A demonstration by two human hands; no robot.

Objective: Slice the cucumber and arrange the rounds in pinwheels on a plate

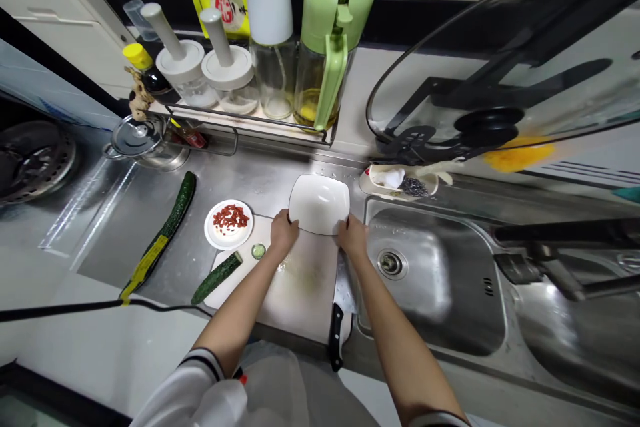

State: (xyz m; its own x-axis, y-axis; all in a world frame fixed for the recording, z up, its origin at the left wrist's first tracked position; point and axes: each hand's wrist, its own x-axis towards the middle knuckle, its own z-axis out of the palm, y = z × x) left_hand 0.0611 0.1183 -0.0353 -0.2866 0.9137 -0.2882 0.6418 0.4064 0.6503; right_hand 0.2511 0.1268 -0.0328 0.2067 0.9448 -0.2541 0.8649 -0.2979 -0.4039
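White dish [320, 203]: at the far edge of the chopping board [305, 287], partly beyond it; whether its base touches cannot be told. Glossy, probably ceramic, a rounded square with softly bowed sides and a shallow hollow.
Left hand [284, 235]: fingers clamped on the dish's left near corner.
Right hand [353, 236]: fingers clamped on the right near corner; gripping opposite sides probably keeps the wide dish level and shares its weight.
Chopping board surface: pale, smooth and flat, with a wet, faintly greenish patch in the middle; it likely lies in front of the body so both arms reach it evenly.
Cucumber piece [217, 277]: over the board's left edge, dark green and bumpy, its cut end towards the slice [258, 251], a pale, moist disc on the board; perhaps set aside to leave the middle free.
Small plate [209, 230]: at the board's far left corner, round and white, keeping wrinkled red berries [231, 216] together.
Knife [336, 337]: along the board's right edge, black riveted handle nearest the body, seemingly for easy reach.
Whole cucumber [175, 217]: on the steel worktop [197, 233], well left of the board, long, ridged, yellow-banded.
Sink [430, 280]: right of the board, brushed metal with rounded corners.
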